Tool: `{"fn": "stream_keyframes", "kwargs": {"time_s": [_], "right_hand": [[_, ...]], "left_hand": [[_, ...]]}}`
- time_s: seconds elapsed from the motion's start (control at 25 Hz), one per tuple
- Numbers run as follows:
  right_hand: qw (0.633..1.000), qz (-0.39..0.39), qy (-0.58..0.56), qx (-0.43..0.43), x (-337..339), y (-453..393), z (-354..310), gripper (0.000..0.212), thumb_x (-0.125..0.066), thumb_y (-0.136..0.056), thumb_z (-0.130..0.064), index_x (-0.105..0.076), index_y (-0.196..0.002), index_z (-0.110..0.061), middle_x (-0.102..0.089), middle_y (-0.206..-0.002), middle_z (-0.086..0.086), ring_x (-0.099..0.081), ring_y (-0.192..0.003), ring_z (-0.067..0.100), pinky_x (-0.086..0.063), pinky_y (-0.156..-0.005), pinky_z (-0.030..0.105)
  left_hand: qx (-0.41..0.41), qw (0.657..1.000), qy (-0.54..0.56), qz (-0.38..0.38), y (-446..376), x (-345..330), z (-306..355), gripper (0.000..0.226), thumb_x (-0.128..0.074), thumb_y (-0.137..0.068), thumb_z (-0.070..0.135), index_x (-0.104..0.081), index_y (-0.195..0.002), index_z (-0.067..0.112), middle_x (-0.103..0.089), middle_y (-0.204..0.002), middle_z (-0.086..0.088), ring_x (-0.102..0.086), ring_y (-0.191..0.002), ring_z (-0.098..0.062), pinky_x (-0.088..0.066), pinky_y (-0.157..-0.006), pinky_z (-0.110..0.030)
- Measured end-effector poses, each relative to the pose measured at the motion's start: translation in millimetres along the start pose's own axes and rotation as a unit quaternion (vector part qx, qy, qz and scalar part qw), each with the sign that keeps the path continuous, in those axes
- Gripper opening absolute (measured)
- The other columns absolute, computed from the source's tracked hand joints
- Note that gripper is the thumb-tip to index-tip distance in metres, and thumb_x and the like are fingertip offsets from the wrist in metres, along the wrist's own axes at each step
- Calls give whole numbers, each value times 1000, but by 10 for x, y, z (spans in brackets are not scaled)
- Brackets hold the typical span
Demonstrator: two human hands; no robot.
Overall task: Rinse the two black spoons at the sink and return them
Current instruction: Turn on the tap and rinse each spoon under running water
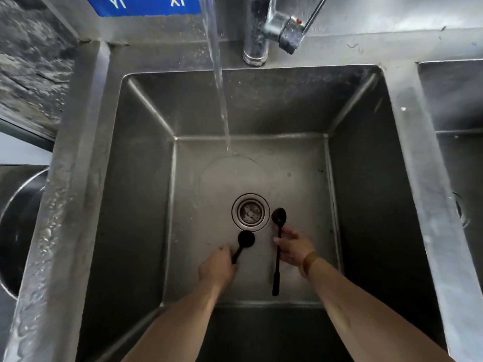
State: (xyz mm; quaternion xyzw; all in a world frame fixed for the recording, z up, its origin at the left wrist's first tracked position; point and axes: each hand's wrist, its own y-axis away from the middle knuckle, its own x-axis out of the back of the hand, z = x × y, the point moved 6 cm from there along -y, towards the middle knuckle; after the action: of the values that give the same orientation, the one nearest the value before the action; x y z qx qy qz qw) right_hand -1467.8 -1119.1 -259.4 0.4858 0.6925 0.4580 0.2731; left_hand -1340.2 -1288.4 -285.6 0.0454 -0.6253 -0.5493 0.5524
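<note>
Each of my hands grips one black spoon low in the sink (366,178): left hand (217,267) closed on the left spoon (245,239), right hand (295,250) on the right spoon (278,218), bowls pointing far toward the water stream (222,105), which falls beyond them.

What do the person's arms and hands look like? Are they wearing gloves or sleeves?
No gloves and no sleeves show. Both forearms are bare right down to the left hand and the right hand. The only thing worn is a thin tan band around the right wrist. No rings can be made out.
</note>
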Motion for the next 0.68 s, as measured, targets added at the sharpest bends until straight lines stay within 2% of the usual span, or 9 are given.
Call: {"fn": "stream_keyframes", "kwargs": {"time_s": [0.12, 0.24, 0.36, 0.48, 0.6, 0.68], "right_hand": [[1000, 13, 17, 1, 66, -103, 86, 40, -68, -85, 4, -62, -122, -9, -64, -81, -4, -57, -65, 12, -45, -57, 25], [1000, 10, 26, 0, 93, -128, 109, 41, -70, -84, 2, -62, -123, -10, -66, -86, -1, -58, -68, 12, -47, -57, 25], [1000, 11, 29, 3, 136, -92, 67, 42, -70, -85, 1, -62, -124, -10, -67, -100, 6, -61, -75, 17, -49, -60, 27], [1000, 11, 16, 7, 157, 45, -97, 40, -67, -87, 3, -60, -125, -8, -66, -97, 6, -60, -72, 18, -48, -61, 28], [999, 9, 27, 18, 154, 238, -305, 38, -65, -87, 6, -61, -122, -9, -66, -96, 6, -60, -68, 14, -50, -48, 23], [998, 16, 52, 40, 163, 406, -494, 38, -64, -86, 9, -62, -121, -7, -66, -98, 10, -60, -68, 16, -54, -52, 27]], "left_hand": [[-8, 999, -38, 23, -7, -61, 35, 31, -56, -90, 30, -51, -120, 28, -64, -119, -3, -61, -111, -27, -50, -86, -40], [-21, 999, -38, 10, -3, -75, 75, 38, -50, -92, 26, -48, -130, 30, -60, -127, -3, -59, -116, -28, -50, -92, -42], [-25, 999, -18, 9, 44, 21, 149, 35, -48, -92, 32, -51, -127, 30, -62, -126, -3, -60, -115, -29, -51, -91, -41], [-17, 999, 11, 26, 148, 237, 261, 33, -43, -94, 44, -55, -121, 31, -66, -118, -4, -63, -109, -30, -53, -88, -43], [-19, 999, -3, 48, 283, 513, 396, 32, -42, -95, 30, -53, -125, 32, -67, -115, -4, -64, -106, -30, -54, -85, -41], [-26, 997, -15, 72, 418, 741, 503, 42, -44, -89, 17, -49, -128, 32, -66, -114, -4, -65, -105, -29, -54, -85, -40]]}}
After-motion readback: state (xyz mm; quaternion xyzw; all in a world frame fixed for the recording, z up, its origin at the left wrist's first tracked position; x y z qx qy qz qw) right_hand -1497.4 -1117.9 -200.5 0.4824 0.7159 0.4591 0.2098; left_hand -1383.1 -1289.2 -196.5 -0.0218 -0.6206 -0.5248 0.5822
